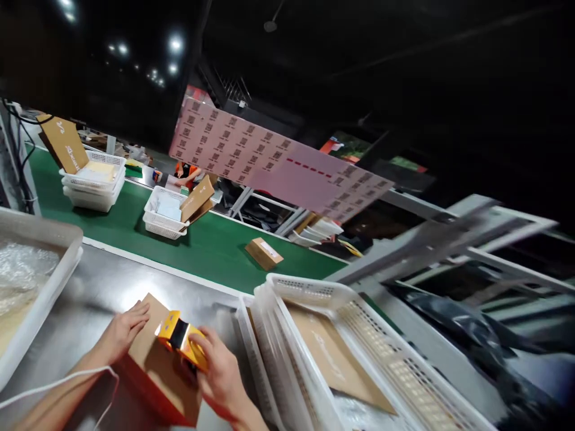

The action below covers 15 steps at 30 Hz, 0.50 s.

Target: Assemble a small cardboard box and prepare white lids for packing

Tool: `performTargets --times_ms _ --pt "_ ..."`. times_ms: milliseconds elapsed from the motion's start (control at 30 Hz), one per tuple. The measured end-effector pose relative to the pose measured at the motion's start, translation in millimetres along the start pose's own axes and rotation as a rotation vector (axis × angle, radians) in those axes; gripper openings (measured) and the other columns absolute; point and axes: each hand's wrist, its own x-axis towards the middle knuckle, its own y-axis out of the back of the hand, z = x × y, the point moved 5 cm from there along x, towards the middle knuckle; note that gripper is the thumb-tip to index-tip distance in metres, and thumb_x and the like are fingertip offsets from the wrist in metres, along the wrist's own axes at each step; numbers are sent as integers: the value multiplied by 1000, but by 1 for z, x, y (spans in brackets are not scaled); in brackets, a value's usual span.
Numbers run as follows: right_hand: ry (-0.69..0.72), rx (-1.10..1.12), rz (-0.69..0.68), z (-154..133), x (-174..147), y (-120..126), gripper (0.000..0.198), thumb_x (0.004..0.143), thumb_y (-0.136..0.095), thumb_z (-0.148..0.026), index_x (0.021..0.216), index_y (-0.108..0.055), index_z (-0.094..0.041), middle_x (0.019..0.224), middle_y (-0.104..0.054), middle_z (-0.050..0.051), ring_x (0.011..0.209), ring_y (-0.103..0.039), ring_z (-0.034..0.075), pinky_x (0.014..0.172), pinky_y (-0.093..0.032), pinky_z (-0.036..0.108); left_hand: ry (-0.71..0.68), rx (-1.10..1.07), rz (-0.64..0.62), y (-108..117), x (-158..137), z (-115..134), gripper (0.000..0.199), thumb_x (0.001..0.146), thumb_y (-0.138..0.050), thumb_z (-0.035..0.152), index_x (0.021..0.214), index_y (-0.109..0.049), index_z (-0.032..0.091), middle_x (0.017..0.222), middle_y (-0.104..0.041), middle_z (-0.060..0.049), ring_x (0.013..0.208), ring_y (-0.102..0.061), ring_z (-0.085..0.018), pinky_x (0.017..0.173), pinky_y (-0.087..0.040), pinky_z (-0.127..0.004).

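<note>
Two bare forearms come in from the bottom edge of the view, with no sleeve, glove, watch or ring showing on either. The left hand [123, 329] has short, unpainted nails. The right hand [220, 371] shows only its back and knuckles. A thin white cable [58, 378] loops across the left forearm; it is perhaps part of the head-worn rig, but its ends are out of frame.
</note>
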Motion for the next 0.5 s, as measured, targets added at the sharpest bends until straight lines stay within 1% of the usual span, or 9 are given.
performTargets --times_ms 67,133,167,233,267,333,400,433,500 --pt "13 30 0 12 -8 -1 57 83 -62 -10 137 -67 -26 140 -73 16 116 -81 30 96 -71 41 53 26 -19 -1 -3 6 50 107 -50 51 120 -93 29 152 -77 -12 152 -66 -43 131 -51 -74" --pt "25 54 -5 25 -19 -4 60 84 -64 -11 141 -66 -29 145 -72 16 123 -81 33 99 -71 43 76 53 124 3 -8 21 48 104 -53 52 111 -94 29 155 -76 -12 158 -61 -46 135 -42 -78" --pt "20 65 14 31 -25 -7 62 84 -64 -12 142 -65 -31 147 -72 16 126 -80 35 101 -71 46 116 15 228 4 -11 29 49 103 -53 57 108 -93 28 154 -78 -14 157 -62 -47 135 -44 -76" --pt "18 93 79 43 -37 -14 63 83 -63 -16 143 -65 -33 147 -72 16 127 -80 39 100 -72 50 336 -223 348 -3 -17 38 61 98 -56 73 107 -88 22 141 -83 -22 138 -76 -46 120 -62 -66" --pt "23 106 114 48 -41 -19 63 83 -62 -17 143 -65 -34 147 -73 16 127 -80 40 99 -72 51 499 -415 321 -15 -19 40 68 94 -58 81 108 -84 19 129 -86 -25 121 -83 -43 106 -69 -60" --pt "39 120 158 57 -47 -29 60 86 -60 -20 144 -66 -34 146 -74 16 125 -81 40 97 -73 50 770 -800 137 -47 -22 49 74 86 -65 90 102 -79 19 107 -87 -22 93 -86 -36 84 -72 -48" --pt "73 123 174 61 -46 -34 56 91 -58 -22 145 -66 -34 145 -74 16 123 -82 38 95 -73 48 832 -1020 -11 -67 -19 63 61 88 -71 82 95 -77 22 100 -86 -17 85 -83 -27 79 -68 -38" --pt "94 126 179 61 -43 -32 55 93 -56 -24 146 -66 -34 145 -74 17 123 -81 37 94 -73 47 828 -1039 -33 -71 -16 67 50 92 -72 73 90 -76 23 96 -85 -14 83 -82 -23 77 -66 -33" --pt "142 150 119 55 -33 -24 58 95 -54 -25 152 -65 -34 146 -74 16 125 -81 36 96 -73 45 841 -949 -10 -71 -11 66 36 97 -71 56 78 -71 25 81 -79 -8 71 -76 -19 68 -61 -30"
